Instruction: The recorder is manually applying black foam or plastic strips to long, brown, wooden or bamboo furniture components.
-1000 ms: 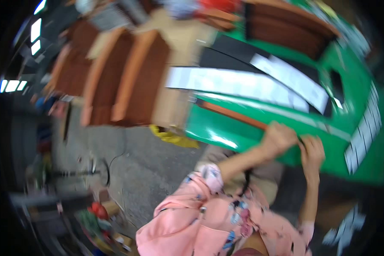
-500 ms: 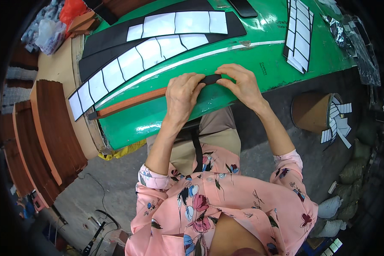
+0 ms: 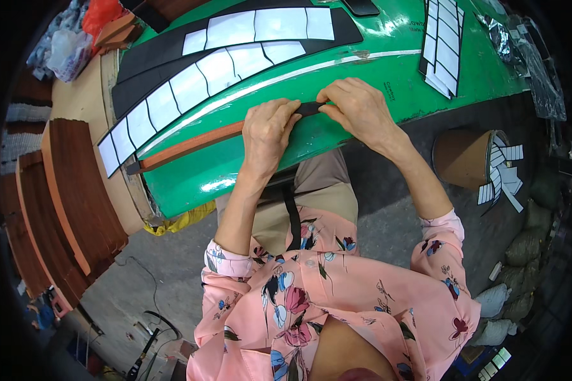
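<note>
I see left hand (image 3: 268, 130) pinching black strip (image 3: 309, 108) | right hand (image 3: 357, 108) pinching it at 3 o'clock | both on green panel (image 3: 388, 70) | orange strip (image 3: 190, 145) at 9 o'clock

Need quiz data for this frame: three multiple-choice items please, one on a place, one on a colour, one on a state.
1. Where are both hands?
A. on the floor
B. on the green curved panel's near edge
C. on the wooden slats

2. What colour is the long strip left of the left hand?
A. orange-brown
B. blue
C. yellow

3. What is the state of the thin black strip?
A. lying loose and untouched
B. pinched by fingers of both hands
C. rolled up

Key: B, the left hand and right hand rest on the green curved panel; A, the long strip is orange-brown; B, both hands pinch the thin black strip.
</note>
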`<action>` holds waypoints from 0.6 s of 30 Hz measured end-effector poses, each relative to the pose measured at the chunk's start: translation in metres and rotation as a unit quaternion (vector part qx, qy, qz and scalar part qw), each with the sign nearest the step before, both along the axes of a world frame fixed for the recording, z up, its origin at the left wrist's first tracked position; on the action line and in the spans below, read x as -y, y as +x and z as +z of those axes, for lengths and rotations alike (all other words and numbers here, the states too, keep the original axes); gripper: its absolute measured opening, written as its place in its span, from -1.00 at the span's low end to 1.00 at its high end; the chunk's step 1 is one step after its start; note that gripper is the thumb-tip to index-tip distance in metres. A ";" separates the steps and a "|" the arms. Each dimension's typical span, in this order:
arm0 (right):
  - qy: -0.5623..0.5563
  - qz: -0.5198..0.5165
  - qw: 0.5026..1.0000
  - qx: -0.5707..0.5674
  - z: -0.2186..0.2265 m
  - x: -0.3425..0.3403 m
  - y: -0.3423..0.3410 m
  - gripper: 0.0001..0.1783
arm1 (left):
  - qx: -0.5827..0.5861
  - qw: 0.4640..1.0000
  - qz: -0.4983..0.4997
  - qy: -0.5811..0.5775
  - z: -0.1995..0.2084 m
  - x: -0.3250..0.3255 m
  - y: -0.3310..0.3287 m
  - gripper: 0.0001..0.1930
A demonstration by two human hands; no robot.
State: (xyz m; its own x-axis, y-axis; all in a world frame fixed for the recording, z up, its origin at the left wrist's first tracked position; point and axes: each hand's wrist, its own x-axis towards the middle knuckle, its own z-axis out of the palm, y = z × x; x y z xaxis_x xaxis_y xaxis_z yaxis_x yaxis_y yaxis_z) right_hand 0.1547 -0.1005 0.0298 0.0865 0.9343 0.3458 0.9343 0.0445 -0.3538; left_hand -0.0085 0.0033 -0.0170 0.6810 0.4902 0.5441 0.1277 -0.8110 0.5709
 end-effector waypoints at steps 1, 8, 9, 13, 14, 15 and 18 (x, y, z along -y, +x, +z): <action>-0.027 -0.005 0.999 -0.016 0.004 -0.001 -0.001 -0.79 | 0.000 1.000 0.000 -0.003 0.000 0.000 0.000 -0.76; -0.158 -0.077 0.911 -0.372 0.008 -0.003 0.003 -0.77 | 0.000 1.000 0.004 -0.009 0.000 0.002 -0.001 -0.75; -0.159 -0.078 0.911 -0.372 0.009 -0.003 0.003 -0.77 | 0.000 1.000 0.004 -0.010 0.000 0.002 0.000 -0.75; -0.139 -0.078 0.882 -0.443 0.006 -0.004 0.007 -0.74 | -0.009 1.000 0.005 -0.005 0.000 0.002 0.000 -0.75; -0.139 -0.094 0.887 -0.430 0.006 -0.003 0.010 -0.73 | -0.011 1.000 0.005 -0.007 0.000 0.002 -0.001 -0.75; -0.139 -0.093 0.887 -0.430 0.007 -0.002 0.011 -0.73 | -0.011 1.000 0.006 -0.008 0.000 0.001 -0.001 -0.75; -0.162 -0.127 0.892 -0.403 0.008 0.003 0.013 -0.70 | -0.016 1.000 0.005 -0.019 0.000 0.000 -0.001 -0.74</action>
